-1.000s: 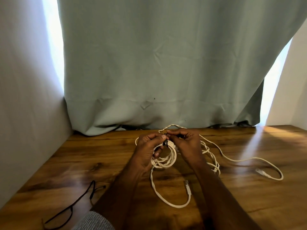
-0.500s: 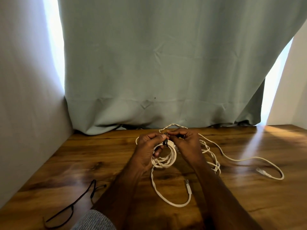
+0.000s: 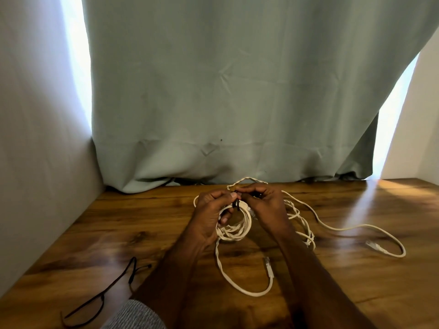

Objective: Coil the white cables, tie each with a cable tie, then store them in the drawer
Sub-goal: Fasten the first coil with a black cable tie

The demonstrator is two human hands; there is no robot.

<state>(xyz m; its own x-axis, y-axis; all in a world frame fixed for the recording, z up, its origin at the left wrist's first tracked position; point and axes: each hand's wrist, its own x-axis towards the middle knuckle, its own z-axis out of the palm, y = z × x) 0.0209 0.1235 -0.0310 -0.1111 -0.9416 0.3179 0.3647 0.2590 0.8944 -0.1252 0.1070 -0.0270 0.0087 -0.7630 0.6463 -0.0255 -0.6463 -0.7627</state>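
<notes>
Both hands are working at the middle of the brown wood-grain tabletop (image 3: 142, 224). The left hand (image 3: 211, 217) has its fingers curled through the coiled white cable bundle (image 3: 234, 227), gripping the loops, while the right hand (image 3: 263, 205) pinches the short black cable tie (image 3: 236, 204) at the coil's twelve o'clock, fingertips of both hands meeting right there. Whether the tie is fastened yet, I cannot tell (it is mostly hidden by the fingers).

By my reading, this first coil is nearly done, though one tail with its clear plug end (image 3: 268, 264) hangs loose toward six o'clock. At three o'clock of the hands lies a tangled loose white cable (image 3: 332, 227), uncoiled and untied, trailing off to the right. A thin black cord (image 3: 114, 290) sits at eight o'clock near the grey knit sleeve (image 3: 135, 314). No drawer is in view, so storage is all ahead. The pale green curtain (image 3: 237, 91) hangs behind.
</notes>
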